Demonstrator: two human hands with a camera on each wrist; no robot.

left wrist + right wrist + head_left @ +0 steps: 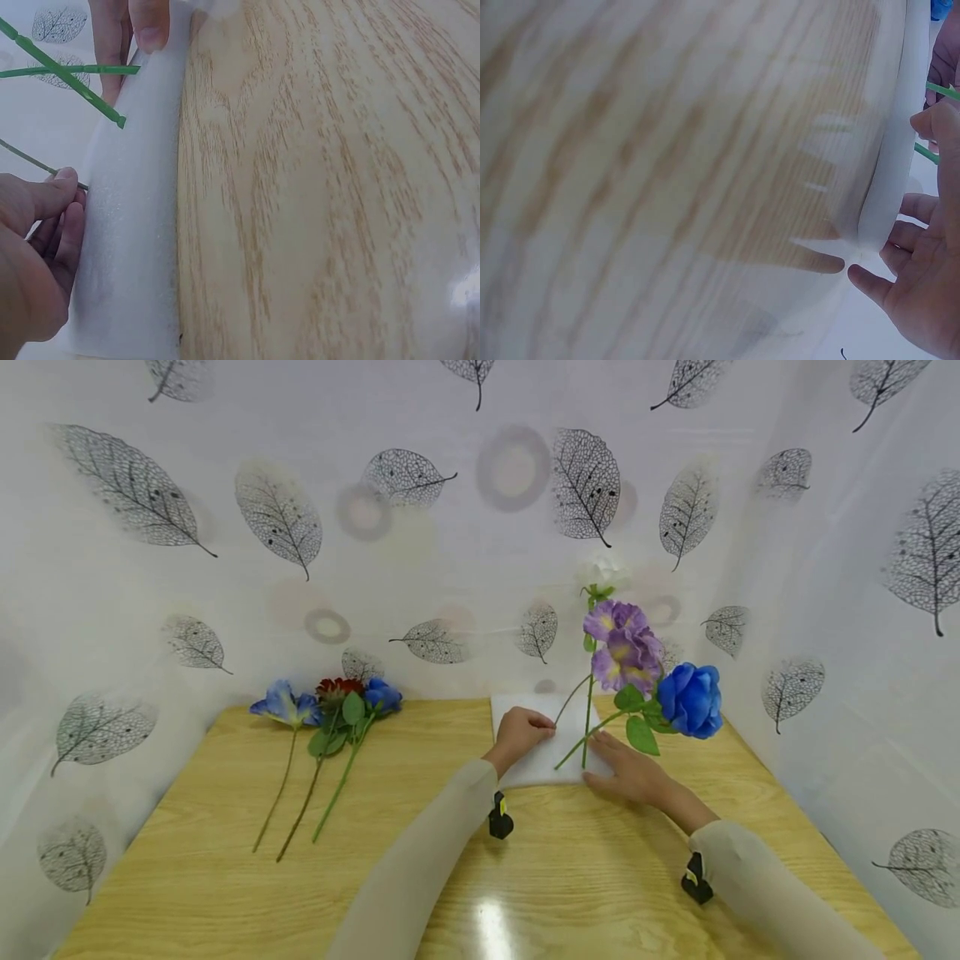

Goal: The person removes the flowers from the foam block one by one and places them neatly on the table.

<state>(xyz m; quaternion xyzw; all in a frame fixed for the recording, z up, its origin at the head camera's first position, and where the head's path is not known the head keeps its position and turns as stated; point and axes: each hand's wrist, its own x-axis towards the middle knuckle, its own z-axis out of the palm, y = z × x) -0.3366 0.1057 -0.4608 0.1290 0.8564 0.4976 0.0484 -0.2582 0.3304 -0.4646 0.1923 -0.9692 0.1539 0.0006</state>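
A white foam block lies near the back of the table, with green stems standing in it. My left hand pinches the thin stem of a purple flower between thumb and fingers, low down at the foam; in the left wrist view that stem's end meets the foam's surface. A blue rose leans right on its slanted stem, and a white flower rises highest on an upright one. With fingers spread, my right hand rests on the foam's right side, beneath the rose's leaves.
To the left on the wooden table lie a pale blue flower, a dark red flower and another blue rose, stems toward me. A leaf-patterned white curtain hangs behind the table and along its sides.
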